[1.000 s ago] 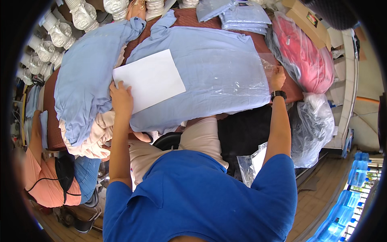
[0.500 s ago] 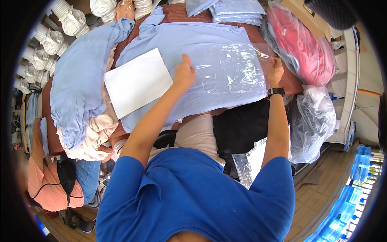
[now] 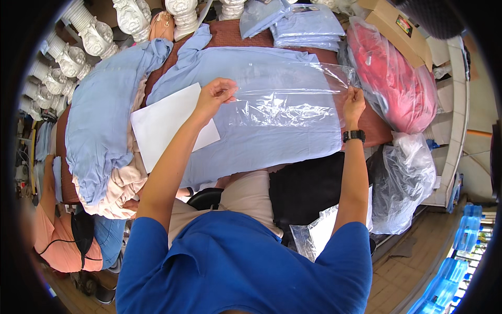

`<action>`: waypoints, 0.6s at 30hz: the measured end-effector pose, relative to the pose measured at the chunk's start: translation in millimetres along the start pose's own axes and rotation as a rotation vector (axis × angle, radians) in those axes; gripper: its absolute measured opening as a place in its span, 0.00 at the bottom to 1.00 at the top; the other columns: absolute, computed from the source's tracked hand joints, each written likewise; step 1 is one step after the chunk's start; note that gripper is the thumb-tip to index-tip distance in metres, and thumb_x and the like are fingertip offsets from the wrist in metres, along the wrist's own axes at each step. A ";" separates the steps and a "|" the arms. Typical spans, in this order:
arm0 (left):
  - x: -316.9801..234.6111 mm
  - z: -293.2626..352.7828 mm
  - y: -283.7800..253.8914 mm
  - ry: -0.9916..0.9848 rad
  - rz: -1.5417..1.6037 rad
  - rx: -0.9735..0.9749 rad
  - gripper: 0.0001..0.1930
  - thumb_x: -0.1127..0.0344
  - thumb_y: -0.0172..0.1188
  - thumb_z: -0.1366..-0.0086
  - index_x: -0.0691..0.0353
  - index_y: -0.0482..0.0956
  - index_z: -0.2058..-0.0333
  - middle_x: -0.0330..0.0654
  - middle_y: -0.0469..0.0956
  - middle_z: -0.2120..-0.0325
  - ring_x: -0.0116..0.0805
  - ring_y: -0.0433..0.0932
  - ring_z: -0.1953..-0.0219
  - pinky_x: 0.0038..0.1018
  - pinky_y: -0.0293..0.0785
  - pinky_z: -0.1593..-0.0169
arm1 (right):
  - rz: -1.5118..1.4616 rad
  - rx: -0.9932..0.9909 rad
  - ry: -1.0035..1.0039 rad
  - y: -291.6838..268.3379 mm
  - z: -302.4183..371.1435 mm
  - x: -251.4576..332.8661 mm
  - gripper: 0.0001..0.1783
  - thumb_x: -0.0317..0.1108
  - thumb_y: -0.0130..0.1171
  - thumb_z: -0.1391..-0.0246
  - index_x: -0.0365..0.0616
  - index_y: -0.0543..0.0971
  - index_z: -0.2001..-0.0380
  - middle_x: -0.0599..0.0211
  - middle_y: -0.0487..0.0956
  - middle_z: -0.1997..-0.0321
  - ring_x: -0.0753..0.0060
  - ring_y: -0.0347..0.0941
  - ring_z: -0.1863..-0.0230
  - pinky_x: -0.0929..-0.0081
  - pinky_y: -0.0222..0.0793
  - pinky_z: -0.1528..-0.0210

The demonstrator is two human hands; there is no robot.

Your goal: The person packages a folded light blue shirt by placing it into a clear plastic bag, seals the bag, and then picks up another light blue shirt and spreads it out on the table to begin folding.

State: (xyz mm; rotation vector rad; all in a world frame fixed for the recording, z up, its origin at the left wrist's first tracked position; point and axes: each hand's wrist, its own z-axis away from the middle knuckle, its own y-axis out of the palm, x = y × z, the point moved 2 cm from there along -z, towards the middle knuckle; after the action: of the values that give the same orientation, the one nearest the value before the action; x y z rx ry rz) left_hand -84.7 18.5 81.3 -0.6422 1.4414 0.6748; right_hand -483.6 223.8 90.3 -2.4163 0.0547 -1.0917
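A clear plastic bag (image 3: 285,107) is stretched flat between my two hands, above a light blue garment (image 3: 261,144) spread on the table. My left hand (image 3: 217,94) pinches the bag's left end, fingertips and thumb together. At the other end, my right hand (image 3: 354,104), with a dark watch on its wrist, grips the bag's edge. A white sheet (image 3: 167,123) lies on the left part of the garment, partly under my left forearm.
Blue garments (image 3: 104,115) are heaped at the table's left. Folded bagged garments (image 3: 306,26) are stacked at the back, near a pink bundle in plastic (image 3: 392,78) and a cardboard box (image 3: 400,29). White balusters (image 3: 97,36) stand back left. A person in orange (image 3: 63,235) sits at lower left.
My left hand has moved left and closed on the bag's left end; before, it was at the bag's edge with the fingers less closed. The bag is now pulled taut and lifted.
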 end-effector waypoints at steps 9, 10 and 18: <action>39.0 9.8 1.3 -0.174 0.032 0.126 0.25 0.76 0.59 0.32 0.63 0.70 0.37 0.40 0.74 0.41 0.29 0.81 0.60 0.25 0.79 0.51 | -0.088 0.142 0.164 22.7 25.2 -61.9 0.08 0.33 0.60 0.35 0.40 0.75 0.67 0.66 0.80 0.78 0.76 0.74 0.79 0.72 0.69 0.74; 39.7 11.7 1.7 -0.162 0.008 0.158 0.27 0.78 0.59 0.33 0.63 0.69 0.36 0.41 0.73 0.40 0.30 0.82 0.60 0.26 0.80 0.50 | -0.123 0.147 0.155 22.8 27.2 -66.5 0.07 0.31 0.59 0.35 0.40 0.74 0.66 0.66 0.81 0.76 0.77 0.75 0.78 0.73 0.70 0.74; 52.3 17.9 -15.0 -0.130 0.058 0.243 0.32 0.84 0.59 0.37 0.64 0.66 0.35 0.42 0.71 0.39 0.32 0.82 0.60 0.28 0.81 0.50 | -0.067 0.479 0.164 2.0 30.2 -51.6 0.11 0.18 0.51 0.39 0.38 0.83 0.65 0.62 0.85 0.67 0.74 0.80 0.70 0.74 0.74 0.67</action>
State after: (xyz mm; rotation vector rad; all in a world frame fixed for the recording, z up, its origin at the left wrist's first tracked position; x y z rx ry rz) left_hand -60.8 23.5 29.5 -0.3618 1.3977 0.5646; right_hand -496.8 246.3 36.4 -1.9130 -0.2118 -1.1752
